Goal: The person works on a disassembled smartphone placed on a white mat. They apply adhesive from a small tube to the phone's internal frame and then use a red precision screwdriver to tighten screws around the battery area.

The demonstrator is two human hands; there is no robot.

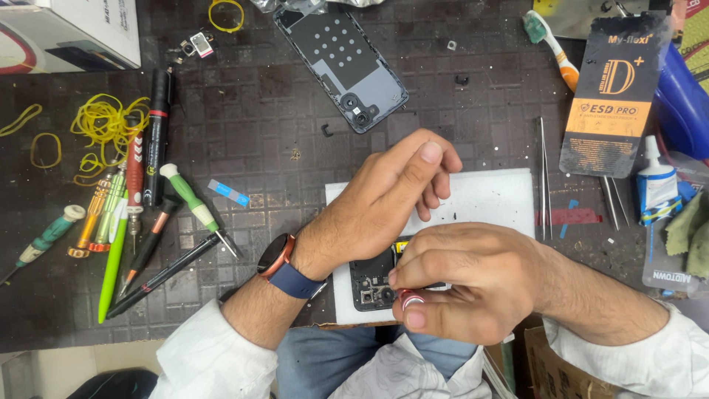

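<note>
Working over an opened phone that lies on a white mat at about five o'clock of the bench, the person has both hands down on it. The right hand is closed in a pinch round a small screwdriver with a red-and-silver cap, thumb under, fingers curled over; the tip is hidden, likely down near the camera end of the board. The left hand, wearing a watch with a blue strap, rests across the phone's upper part, fingers loosely bent, holding nothing I can see, seemingly just pinning the body. To do this well, I'd judge: keep the driver upright on the screw, press lightly, turn only from the fingertips, and let the left hand stop the phone sliding on the mat (screws this small vanish fast). The detached back cover lies well apart at twelve o'clock, tweezers at three o'clock just beside the mat, more screwdrivers and pens at nine o'clock, yellow rubber bands at ten, a glue bottle far right.
</note>
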